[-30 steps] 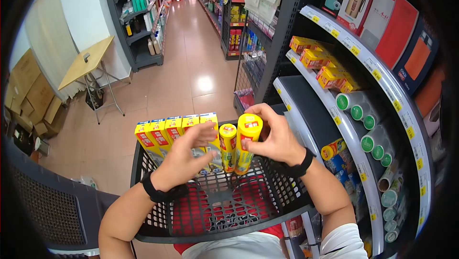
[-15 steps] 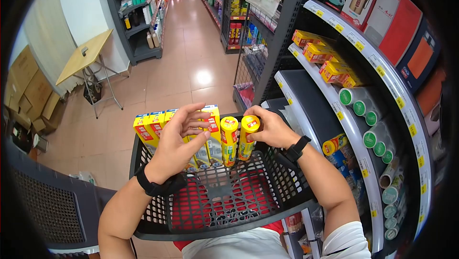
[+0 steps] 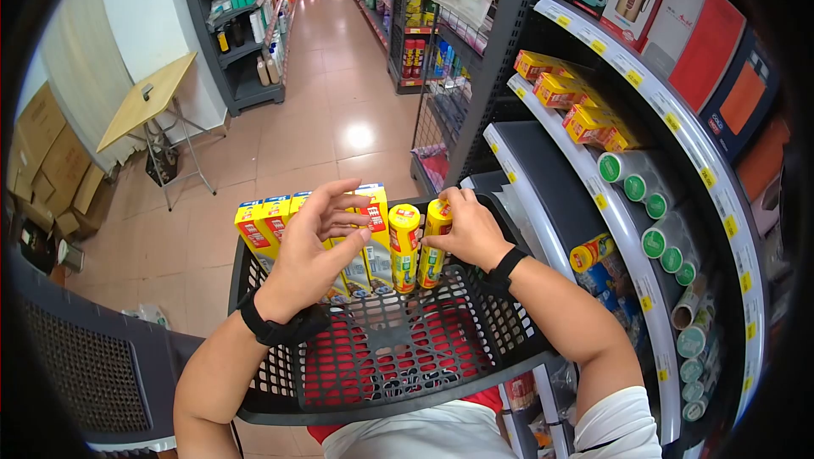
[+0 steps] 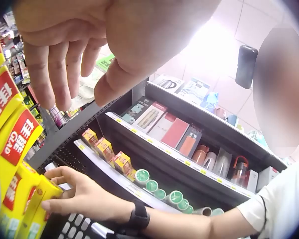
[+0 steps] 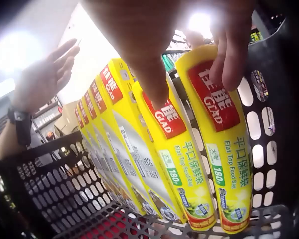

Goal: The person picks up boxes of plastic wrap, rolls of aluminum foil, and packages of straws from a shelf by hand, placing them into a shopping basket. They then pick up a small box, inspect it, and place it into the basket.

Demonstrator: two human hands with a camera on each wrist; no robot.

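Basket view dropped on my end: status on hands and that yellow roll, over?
Right hand grips yellow roll by its top, upright in basket. Left hand open, hovering by yellow boxes. Second roll stands close alongside.

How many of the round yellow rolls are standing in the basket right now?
2. One roll stands next to the yellow boxes; the other roll is at its right, held by the right hand. None seems hidden.

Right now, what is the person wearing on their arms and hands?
The left hand and right hand are gloveless. The left wristband and right wristband are black, like watch straps. A short white sleeve covers the right upper arm.
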